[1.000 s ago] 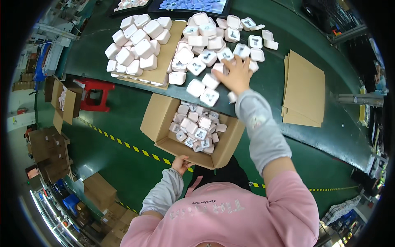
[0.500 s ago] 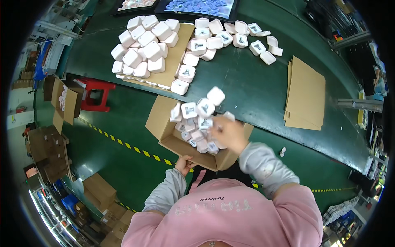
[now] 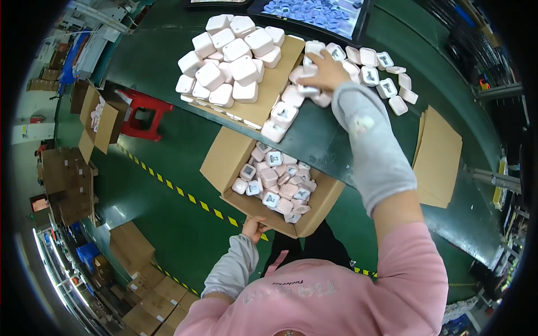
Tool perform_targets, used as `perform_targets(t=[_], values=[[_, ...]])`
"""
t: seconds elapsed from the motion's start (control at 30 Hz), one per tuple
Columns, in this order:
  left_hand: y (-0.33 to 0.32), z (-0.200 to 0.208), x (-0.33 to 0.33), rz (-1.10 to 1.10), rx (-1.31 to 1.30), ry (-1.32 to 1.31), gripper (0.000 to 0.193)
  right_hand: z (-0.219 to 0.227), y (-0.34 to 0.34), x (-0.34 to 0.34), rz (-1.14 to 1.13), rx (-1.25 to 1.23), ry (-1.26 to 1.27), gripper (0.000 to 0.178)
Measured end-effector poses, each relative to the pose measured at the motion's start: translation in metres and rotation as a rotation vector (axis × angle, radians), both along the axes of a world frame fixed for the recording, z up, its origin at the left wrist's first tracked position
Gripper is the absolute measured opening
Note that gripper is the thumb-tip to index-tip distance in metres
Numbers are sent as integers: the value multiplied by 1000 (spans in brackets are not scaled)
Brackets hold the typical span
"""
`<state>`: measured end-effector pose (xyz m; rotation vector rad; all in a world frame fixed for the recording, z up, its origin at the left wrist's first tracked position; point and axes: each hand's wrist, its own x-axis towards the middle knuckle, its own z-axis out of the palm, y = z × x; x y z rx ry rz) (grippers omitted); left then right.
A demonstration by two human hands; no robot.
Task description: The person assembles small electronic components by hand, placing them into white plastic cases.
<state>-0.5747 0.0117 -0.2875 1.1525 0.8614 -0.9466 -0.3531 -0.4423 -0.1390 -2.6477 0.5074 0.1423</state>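
My left hand point(image 3: 254, 228) grips the near lower edge of an open cardboard box point(image 3: 322, 210) in front of me, against the table's edge. Inside it lie many small white-pink square cases point(image 3: 269, 178), some showing a dark print or insert. Stretched over the green table point(image 3: 319, 140), my right hand point(image 3: 326, 71) has its fingers spread on a cluster of similar cases point(image 3: 292, 96); the hand covers part of them. More cases point(image 3: 370, 75), some lying with lids open, are to its right.
A heap of larger-looking closed white cases point(image 3: 236, 50) sits on a flat cardboard tray point(image 3: 281, 67) at left. Dark trays with blue pieces point(image 3: 319, 12) stand at the back. Cardboard sheets point(image 3: 440, 159) lie at right; a red stool point(image 3: 144, 115) is on the floor.
My right hand has moved from over the box to the cases on the table. Cases that were tumbling into the box now lie in it. My left hand stays on the box.
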Motion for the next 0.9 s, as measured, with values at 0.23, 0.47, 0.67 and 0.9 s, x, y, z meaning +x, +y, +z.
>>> perform_targets(t=[0.23, 0.47, 0.67, 0.9], values=[[9, 6, 18, -24, -59, 18, 23, -3, 72, -106, 153, 69, -69, 81], [13, 17, 9, -59, -136, 55, 20, 30, 138, -173, 329, 404, -276, 48], [21, 12, -13, 23, -81, 108, 29, 22, -81, -77, -449, -275, -429, 70], [6, -3, -21, -80, 0, 128, 20, -54, -215, -94, -504, 317, -126, 96]])
